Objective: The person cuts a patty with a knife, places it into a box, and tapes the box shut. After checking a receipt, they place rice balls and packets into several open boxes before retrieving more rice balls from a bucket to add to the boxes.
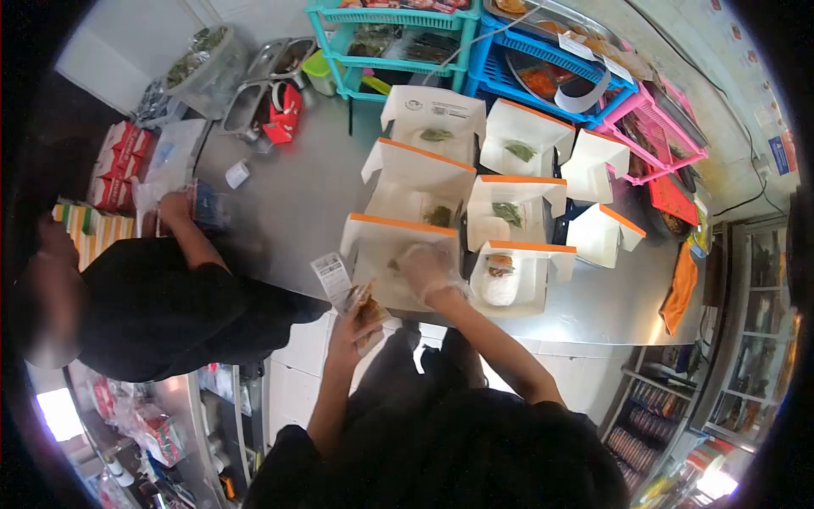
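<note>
My left hand (346, 337) holds a clear packet of brown food (368, 312) with a white printed label (331, 277), beside the front left box. My right hand (428, 271), in a clear plastic glove, reaches into that open white box (379, 289); its fingertips are hard to make out. Green leaves lie in several of the boxes, such as the back left box (432, 106) and the middle box (506, 188). The front right box (530, 288) has a white rounded item (498, 290) and a small packet (500, 265) in it.
At the left a co-worker (170, 305) in black has a hand near plastic bags. Teal (398, 64), blue (543, 64) and pink racks (653, 136) stand behind the boxes. A red tape dispenser (283, 114) sits on the steel table (280, 204); an orange cloth (678, 288) hangs at its right edge.
</note>
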Demonstrator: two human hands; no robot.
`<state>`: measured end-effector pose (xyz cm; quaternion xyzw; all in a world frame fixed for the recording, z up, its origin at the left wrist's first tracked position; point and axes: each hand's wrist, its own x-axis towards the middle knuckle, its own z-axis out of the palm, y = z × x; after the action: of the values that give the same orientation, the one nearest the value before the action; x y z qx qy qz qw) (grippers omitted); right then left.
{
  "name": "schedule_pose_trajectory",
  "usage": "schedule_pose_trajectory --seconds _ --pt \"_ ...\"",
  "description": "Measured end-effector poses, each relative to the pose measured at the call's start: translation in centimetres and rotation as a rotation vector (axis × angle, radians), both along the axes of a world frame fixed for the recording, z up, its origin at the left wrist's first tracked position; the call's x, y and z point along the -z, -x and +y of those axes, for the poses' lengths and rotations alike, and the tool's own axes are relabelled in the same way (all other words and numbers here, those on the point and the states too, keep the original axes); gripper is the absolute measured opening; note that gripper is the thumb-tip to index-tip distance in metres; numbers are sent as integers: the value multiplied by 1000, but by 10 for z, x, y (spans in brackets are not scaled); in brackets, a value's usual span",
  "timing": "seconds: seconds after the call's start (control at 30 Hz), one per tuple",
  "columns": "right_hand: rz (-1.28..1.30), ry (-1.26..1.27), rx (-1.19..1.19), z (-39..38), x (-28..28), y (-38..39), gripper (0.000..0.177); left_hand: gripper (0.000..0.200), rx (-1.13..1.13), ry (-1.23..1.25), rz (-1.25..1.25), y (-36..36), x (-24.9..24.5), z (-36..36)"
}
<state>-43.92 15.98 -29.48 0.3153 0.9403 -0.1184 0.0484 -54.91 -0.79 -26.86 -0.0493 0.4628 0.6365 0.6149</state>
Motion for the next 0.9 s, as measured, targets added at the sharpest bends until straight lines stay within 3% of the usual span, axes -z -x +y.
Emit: schedule_pose_trajectory --seconds 0.03,0.1,0.13,0.17,0.2,0.23,0.27,0.3,0.37,0.4,0.47,0.53,0.57,0.63,0.67,0.7,0.77,0.8,0.87,0.9 --pt "65 100 31 2 -14 0 16 27 -62 72 6 -5 -19 8" --pt "144 186 82 7 -46 -6 18 27 -27 -131 -105 -4 -26 19" --pt "618 362 149 0 -65 -17 20 26 115 -394 -473 4 -22 21" --pt "1091 523 208 -2 -83 -28 22 26 130 -397 -480 1 -19 25" --pt "1085 509 218 1 -99 -37 22 33 165 -255 -314 -8 -32 35" --pt "949 515 74 4 -115 -47 24 41 200 -118 -148 -18 -45 45" --pt "808 518 -63 9 -126 -58 27 41 217 -32 -74 -27 -56 53" --pt "802 504 -50 18 -135 -72 27 41 233 -41 -83 -32 -61 59" --pt "868 683 172 49 -152 -108 32 41 271 24 -81 -36 -66 68" --pt "904 778 283 66 -158 -124 34 42 349 -161 -51 -33 -62 68" --pt "943 877 394 102 -161 -142 37 40 356 -175 30 -33 -78 82" --pt "584 705 383 138 -147 -148 21 35 340 -181 129 -32 -95 99" --pt "589 709 376 145 -134 -148 21 35 336 -178 138 -33 -97 108" --pt "420 31 45 162 -98 -144 20 33 193 -115 185 -35 -99 125" --pt "531 -121 32 162 -72 -143 23 31 118 -88 210 -36 -100 136" --pt "541 -117 21 152 -88 -135 23 31 106 -85 220 -38 -103 146" --pt "920 902 247 122 -140 -104 18 32 -38 -93 198 -47 -108 163" --pt "920 911 242 113 -145 -90 18 33 -95 -140 173 -53 -102 171" --pt "924 555 130 104 -151 -69 12 33 -139 -162 230 -54 -97 179" --pt "923 558 116 110 -152 -65 12 32 -180 -192 286 -53 -97 184"
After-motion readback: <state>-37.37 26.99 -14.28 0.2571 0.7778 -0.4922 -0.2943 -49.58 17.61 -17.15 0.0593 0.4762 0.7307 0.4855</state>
